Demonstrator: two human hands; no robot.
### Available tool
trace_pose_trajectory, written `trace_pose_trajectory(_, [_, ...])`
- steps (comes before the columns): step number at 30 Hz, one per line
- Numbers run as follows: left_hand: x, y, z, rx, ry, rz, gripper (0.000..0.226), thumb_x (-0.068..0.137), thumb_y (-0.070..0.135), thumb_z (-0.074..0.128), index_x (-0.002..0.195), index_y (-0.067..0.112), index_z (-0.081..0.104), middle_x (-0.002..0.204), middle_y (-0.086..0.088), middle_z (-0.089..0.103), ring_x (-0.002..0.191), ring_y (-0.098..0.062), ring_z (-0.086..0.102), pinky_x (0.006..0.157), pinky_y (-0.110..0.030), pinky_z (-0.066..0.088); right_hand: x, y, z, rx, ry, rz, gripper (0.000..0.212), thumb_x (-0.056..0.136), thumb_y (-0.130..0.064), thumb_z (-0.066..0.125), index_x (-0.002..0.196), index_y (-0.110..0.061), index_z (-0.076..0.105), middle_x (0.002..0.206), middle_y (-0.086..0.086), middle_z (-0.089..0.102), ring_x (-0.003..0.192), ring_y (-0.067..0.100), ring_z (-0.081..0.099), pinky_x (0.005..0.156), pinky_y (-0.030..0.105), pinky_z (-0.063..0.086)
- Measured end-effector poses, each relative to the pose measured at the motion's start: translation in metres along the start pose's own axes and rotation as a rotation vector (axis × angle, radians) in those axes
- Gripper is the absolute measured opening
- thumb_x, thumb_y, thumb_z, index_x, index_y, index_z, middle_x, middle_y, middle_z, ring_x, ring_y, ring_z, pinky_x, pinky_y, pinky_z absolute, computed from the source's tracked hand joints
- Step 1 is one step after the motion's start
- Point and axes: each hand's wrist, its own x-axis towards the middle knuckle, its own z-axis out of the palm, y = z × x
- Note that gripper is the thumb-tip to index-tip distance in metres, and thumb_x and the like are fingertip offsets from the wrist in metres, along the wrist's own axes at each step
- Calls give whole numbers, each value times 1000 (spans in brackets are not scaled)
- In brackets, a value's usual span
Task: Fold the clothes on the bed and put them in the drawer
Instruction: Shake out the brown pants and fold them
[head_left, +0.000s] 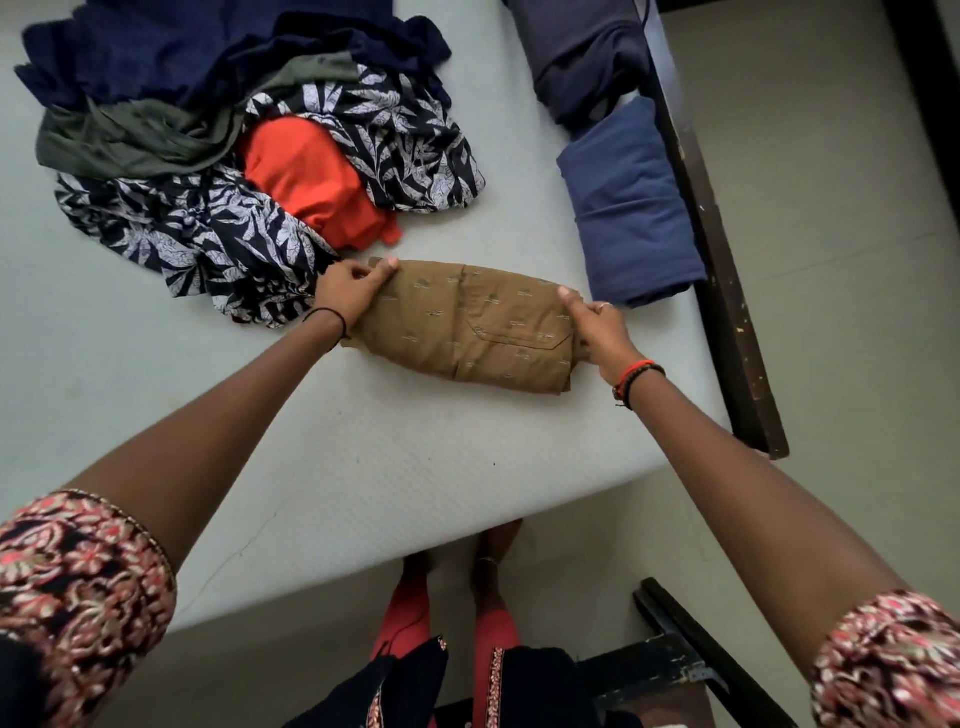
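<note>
Folding is well along on the brown shirt (467, 327), which lies as a narrow bundle on the bed (363, 467), pocket up. The left grip (348, 293) pinches the shirt's left end between thumb and curled fingers. The right grip (602, 332) pinches the right end, thumb on top. A folded blue garment (634, 208) lies just beside it along the bed frame (717, 260), and a loose pile (234, 156) lies beyond. The next move is probably one last fold or a lift onto the folded clothes, with both ends held level so the layers don't slip. No drawer is in view.
</note>
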Motion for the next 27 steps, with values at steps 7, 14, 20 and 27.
trace_pose_trajectory(7, [9, 1, -3, -56, 16, 102, 30, 91, 27, 59, 95, -2, 66, 82, -10, 60, 80, -17, 51, 71, -26, 35, -3, 6, 7, 148, -10, 20, 45, 77, -9, 76, 115, -3, 54, 111, 10, 64, 95, 19, 63, 81, 29, 55])
trace_pose_trajectory(14, [-10, -5, -4, -79, 137, 174, 33, 94, 30, 54, 103, -1, 63, 97, -12, 63, 91, -20, 54, 73, -21, 33, -18, 10, 7, 111, 72, 11, 54, 79, -21, 76, 122, -7, 47, 108, 5, 59, 87, 11, 60, 72, 23, 52])
trace_pose_trajectory(20, [-59, -67, -8, -232, 59, 152, 23, 92, 30, 57, 96, 9, 66, 89, -3, 63, 79, -3, 58, 72, -18, 45, -46, 53, -9, 102, -115, 135, 46, 78, -29, 76, 114, -9, 58, 115, 4, 65, 105, 16, 62, 88, 34, 53])
trace_pose_trajectory(27, [-49, -79, -18, -53, -1, 228, 28, 85, 14, 67, 105, -5, 67, 96, -12, 67, 76, 3, 63, 69, 1, 41, -44, 56, -9, 56, -48, 40, 18, 79, -13, 75, 78, -14, 57, 89, 5, 65, 88, 19, 61, 81, 31, 52])
